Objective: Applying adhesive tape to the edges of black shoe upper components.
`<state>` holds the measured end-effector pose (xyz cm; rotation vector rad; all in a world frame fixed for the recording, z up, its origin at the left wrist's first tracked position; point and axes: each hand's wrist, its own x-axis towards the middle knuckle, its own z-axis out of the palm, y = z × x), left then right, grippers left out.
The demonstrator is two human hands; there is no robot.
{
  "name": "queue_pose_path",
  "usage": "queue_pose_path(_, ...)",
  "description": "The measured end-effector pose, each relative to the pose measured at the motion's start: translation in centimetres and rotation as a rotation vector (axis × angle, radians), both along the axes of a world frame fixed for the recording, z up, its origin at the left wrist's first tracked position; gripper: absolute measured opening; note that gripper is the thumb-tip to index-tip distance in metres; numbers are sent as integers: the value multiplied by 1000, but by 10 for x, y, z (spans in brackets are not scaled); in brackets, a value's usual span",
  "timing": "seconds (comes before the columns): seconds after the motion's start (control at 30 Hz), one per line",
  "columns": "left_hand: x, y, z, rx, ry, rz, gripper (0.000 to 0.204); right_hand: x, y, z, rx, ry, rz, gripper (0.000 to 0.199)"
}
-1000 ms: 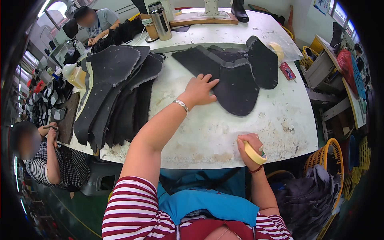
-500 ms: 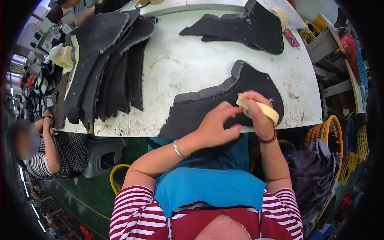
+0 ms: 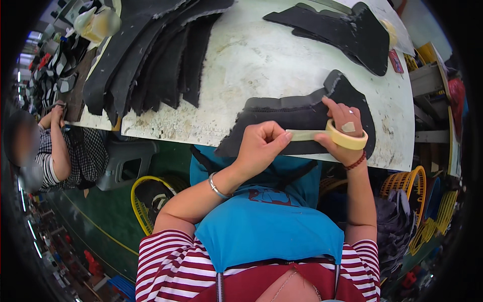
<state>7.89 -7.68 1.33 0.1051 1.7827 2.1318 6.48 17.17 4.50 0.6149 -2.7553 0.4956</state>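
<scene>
Between my hands runs a short, taut strip of pale yellow masking tape (image 3: 303,135). My left hand (image 3: 262,146) pinches its free end between thumb and fingers. The roll of masking tape (image 3: 356,143) hangs around the fingers of my right hand (image 3: 346,121), whose thumb presses near where the strip leaves the roll. A small pale patch sits on the back of that hand. Under both hands a black boot-shaped fabric piece (image 3: 282,117) lies flat at the table's near edge, with a stitched, padded strip along its far edge. My right hand partly covers it.
A fanned pile of black fabric pieces (image 3: 146,65) covers the table's left. More black pieces (image 3: 347,35) lie at the far right, near a red object (image 3: 395,61). Yellow baskets (image 3: 143,201) stand below the white table (image 3: 236,65). A co-worker (image 3: 55,146) sits at left.
My left hand has taken hold of the tape's end and drawn out a strip. The roll has turned and slid down around my right fingers. The whole view has shifted.
</scene>
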Motion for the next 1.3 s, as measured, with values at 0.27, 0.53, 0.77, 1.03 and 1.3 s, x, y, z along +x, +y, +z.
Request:
queue_pose_path(0.27,-12,-31,-12,-516,435,218,21,-19,-39,-28,-505,-299,113,9)
queue_pose_path(0.53,-39,-30,-18,-910,505,272,22,-33,-69,-41,-102,139,24,18)
queue_pose_path(0.77,-47,-22,-22,-1094,629,260,23,-38,-76,-46,61,221,-27,20)
queue_pose_path(1.03,-58,-29,5,-1425,582,48,12,-41,-83,-35,161,191,-4,13)
queue_pose_path(1.3,-16,-15,-28,-997,1066,54,45,-36,-73,-30,145,160,4,20)
